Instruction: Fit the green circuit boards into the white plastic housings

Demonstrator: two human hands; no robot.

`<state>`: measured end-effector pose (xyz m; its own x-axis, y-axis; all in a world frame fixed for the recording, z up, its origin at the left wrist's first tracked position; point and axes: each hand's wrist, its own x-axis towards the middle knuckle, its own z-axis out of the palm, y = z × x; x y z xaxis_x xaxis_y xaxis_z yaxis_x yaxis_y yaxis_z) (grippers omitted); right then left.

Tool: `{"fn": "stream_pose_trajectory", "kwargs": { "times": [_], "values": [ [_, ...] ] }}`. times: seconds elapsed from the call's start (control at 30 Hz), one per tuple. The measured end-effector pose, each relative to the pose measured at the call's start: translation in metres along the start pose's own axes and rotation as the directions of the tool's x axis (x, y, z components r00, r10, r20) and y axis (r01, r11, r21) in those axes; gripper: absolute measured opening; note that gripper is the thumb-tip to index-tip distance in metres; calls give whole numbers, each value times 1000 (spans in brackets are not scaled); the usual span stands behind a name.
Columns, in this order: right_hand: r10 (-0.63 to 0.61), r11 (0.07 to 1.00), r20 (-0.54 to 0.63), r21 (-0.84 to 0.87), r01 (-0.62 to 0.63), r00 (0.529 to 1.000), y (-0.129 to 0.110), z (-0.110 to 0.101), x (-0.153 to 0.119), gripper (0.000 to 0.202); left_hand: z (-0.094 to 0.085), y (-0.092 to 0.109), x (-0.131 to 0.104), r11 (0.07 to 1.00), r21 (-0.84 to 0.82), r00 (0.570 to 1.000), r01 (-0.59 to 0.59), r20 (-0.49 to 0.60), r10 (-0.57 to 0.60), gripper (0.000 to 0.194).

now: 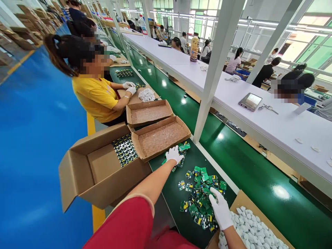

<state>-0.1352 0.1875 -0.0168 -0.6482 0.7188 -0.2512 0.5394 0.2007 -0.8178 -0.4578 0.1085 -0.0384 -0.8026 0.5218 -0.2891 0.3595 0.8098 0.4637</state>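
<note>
My left hand (174, 154), in a white glove, reaches out over a small heap of green circuit boards (184, 147) next to a shallow cardboard tray. Its fingers look spread on the boards, and nothing gripped is visible. In front of me lies a larger loose pile of circuit boards (199, 199), some green side up, others showing yellow and black components. At that pile's right edge is my right hand (220, 207), also gloved, with thumb and fingers apart and fingertips close to the boards. Whether they touch a board I cannot tell.
Small white parts (252, 228) fill a cardboard box at lower right. Two shallow cardboard trays (163, 138) adjoin a large open carton (103, 166) containing rows of boards. A co-worker in yellow (95, 97) sits beyond. A white post (215, 69) rises beside a shelf holding a phone (250, 101).
</note>
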Motion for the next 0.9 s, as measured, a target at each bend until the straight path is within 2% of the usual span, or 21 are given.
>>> {"fn": "stream_pose_trajectory", "kwargs": {
  "times": [0.13, 0.3, 0.4, 0.53, 0.67, 0.8, 0.9],
  "values": [
    [33, 999, -4, 19, -33, 999, -2, -4, -8, 41, 10, -9, -3, 993, 114, 1000, -26, -4, 27, 88],
    [60, 997, -18, 44, -59, 998, -5, -4, -11, 36, 33, -1, -31, 969, 152, 980, -193, 66, 185, 86],
    [56, 997, -8, 56, -55, 998, -7, -2, -11, 34, 37, 4, -36, 968, 131, 975, -216, 82, 207, 80],
    [37, 998, 0, 56, -37, 999, -7, -3, -14, 32, 27, 7, -27, 979, 68, 979, -192, 80, 187, 50],
    [2, 999, -20, 48, -1, 1000, -6, -12, -15, 31, 6, 18, -27, 975, -47, 973, -216, 77, 219, 41],
    [-62, 997, -96, 44, 66, 993, -16, -24, -6, 41, -1, 39, -56, 936, -206, 941, -287, 121, 315, 37],
    [-121, 992, -199, 19, 128, 972, -32, -32, 6, 61, 9, 52, -97, 882, -354, 870, -312, 266, 415, 26]
  ]
}}
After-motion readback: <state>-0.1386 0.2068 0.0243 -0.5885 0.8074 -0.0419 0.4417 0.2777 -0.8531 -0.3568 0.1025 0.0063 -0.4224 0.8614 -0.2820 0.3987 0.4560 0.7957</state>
